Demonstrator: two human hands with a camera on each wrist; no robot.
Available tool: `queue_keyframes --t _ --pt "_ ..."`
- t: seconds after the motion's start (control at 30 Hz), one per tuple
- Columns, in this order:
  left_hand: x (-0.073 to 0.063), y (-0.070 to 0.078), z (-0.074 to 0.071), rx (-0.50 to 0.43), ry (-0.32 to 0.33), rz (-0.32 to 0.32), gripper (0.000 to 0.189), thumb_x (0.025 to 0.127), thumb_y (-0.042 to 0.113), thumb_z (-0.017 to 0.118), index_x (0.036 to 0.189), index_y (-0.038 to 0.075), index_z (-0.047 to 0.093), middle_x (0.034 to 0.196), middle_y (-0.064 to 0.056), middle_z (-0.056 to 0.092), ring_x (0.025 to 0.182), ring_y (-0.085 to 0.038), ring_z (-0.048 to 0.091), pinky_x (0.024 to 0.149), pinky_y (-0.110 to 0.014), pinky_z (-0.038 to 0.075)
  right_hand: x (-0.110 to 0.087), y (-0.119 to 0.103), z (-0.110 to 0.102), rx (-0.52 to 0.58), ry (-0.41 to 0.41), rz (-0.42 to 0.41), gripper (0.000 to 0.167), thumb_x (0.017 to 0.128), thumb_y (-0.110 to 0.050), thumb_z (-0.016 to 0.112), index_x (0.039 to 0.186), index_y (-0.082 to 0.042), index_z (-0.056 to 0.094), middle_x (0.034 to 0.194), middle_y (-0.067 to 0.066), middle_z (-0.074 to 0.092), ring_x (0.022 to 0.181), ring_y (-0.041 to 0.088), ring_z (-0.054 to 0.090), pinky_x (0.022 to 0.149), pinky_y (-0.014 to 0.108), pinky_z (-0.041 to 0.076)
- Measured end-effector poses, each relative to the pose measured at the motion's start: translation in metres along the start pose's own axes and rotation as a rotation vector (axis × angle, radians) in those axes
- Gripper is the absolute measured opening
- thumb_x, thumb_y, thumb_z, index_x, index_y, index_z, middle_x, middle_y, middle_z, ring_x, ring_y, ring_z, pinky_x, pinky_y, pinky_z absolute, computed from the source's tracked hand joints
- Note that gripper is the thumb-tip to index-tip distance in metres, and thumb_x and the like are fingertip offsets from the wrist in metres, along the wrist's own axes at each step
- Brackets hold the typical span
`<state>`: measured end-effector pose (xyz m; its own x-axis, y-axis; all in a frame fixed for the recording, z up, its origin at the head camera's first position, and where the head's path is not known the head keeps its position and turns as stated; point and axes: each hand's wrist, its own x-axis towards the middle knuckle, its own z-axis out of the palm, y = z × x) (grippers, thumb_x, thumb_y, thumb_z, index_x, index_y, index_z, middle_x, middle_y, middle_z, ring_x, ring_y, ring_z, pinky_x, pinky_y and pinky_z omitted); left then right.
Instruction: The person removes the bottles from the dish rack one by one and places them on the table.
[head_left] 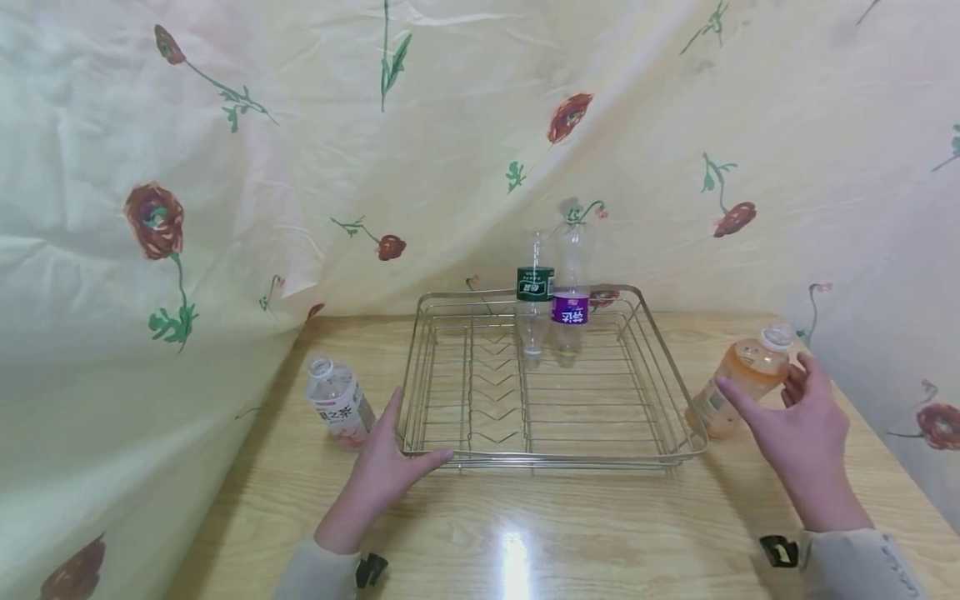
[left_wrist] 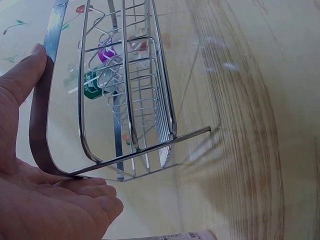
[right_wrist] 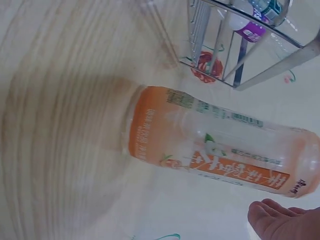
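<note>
My left hand is at the front left corner of a wire dish rack, thumb along the front rim and fingers spread by the left side. In the left wrist view the thumb touches the flat metal rim. Beside that hand stands a clear bottle with a white and pink label. My right hand is at an orange-labelled plastic bottle, thumb in front of it and fingers at its far side. In the right wrist view a gap shows between the fingertips and the orange-labelled bottle, whose base is at the tabletop.
Two clear bottles, one green-labelled and one purple-labelled, stand at the rack's back. A wood-grain table bears everything. Flowered cloth hangs behind and along the left.
</note>
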<state>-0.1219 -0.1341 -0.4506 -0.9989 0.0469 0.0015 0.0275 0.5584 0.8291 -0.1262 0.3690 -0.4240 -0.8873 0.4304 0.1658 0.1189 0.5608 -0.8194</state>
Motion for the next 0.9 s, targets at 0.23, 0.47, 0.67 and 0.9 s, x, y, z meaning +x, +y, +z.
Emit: queue_keyframes --t 0.23,0.47,0.67,0.9 --pt "0.000 -0.002 0.000 0.010 0.003 0.009 0.133 0.068 0.060 0.088 0.164 0.009 0.011 0.164 -0.023 0.018 0.146 -0.045 0.022 0.114 -0.062 0.024 0.000 -0.008 -0.004 0.010 0.020 -0.040 0.112 0.087 -0.043 0.081 0.163 -0.008 0.007 0.162 0.022 0.024 0.146 0.039 0.027 0.119 0.041 0.025" --pt "0.000 -0.002 0.001 0.025 -0.001 0.005 0.133 0.069 0.061 0.088 0.164 0.009 0.010 0.164 -0.024 0.018 0.146 -0.047 0.021 0.114 -0.064 0.024 0.000 -0.017 -0.011 0.017 0.007 -0.033 0.111 0.089 -0.043 0.079 0.164 -0.009 0.005 0.164 0.018 0.019 0.148 0.037 0.023 0.118 0.028 0.021" --pt "0.000 -0.002 0.001 0.030 -0.004 0.003 0.131 0.070 0.059 0.088 0.164 0.011 0.010 0.164 -0.024 0.017 0.146 -0.047 0.021 0.113 -0.064 0.024 -0.005 -0.025 -0.016 0.021 0.020 -0.051 0.109 0.090 -0.040 0.079 0.164 -0.011 0.005 0.165 0.014 0.018 0.149 0.031 0.021 0.109 0.010 0.021" --pt "0.002 -0.003 0.004 0.030 0.006 0.025 0.126 0.073 0.053 0.089 0.164 0.011 0.011 0.163 -0.024 0.019 0.145 -0.047 0.023 0.112 -0.065 0.025 -0.006 -0.036 -0.024 0.025 0.046 -0.084 0.106 0.090 -0.037 0.080 0.164 -0.014 0.007 0.166 0.013 0.019 0.149 0.029 0.022 0.107 0.007 0.022"
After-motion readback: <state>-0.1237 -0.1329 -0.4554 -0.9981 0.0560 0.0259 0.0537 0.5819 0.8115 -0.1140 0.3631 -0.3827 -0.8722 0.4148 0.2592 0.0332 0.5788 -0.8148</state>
